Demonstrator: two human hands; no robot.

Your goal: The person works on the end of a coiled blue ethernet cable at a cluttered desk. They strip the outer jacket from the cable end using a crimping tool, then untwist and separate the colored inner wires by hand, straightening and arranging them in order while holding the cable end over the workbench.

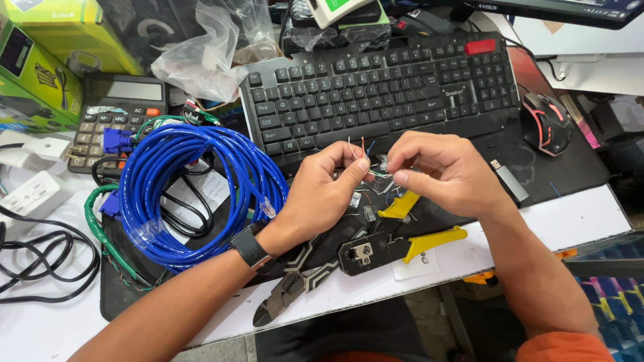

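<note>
My left hand [320, 194] pinches the stripped end of a blue network cable, whose thin coloured wires [363, 147] fan out above my thumb. My right hand [439, 173] meets it from the right and holds a small clear plug connector [382, 165] against the wire ends. The rest of the blue cable lies in a coil [181, 194] to the left of my left wrist. Under my hands lie a yellow-handled crimping tool [396, 247], loose clear connectors [361, 204] and side cutters [285, 295].
A black keyboard [382, 87] sits behind my hands, a black mouse [547, 124] at right. A calculator [117, 114], crumpled plastic bags [201, 53], green boxes [40, 60], a white power strip [30, 194] and black cords [40, 261] crowd the left. A silver USB stick [510, 179] lies at right.
</note>
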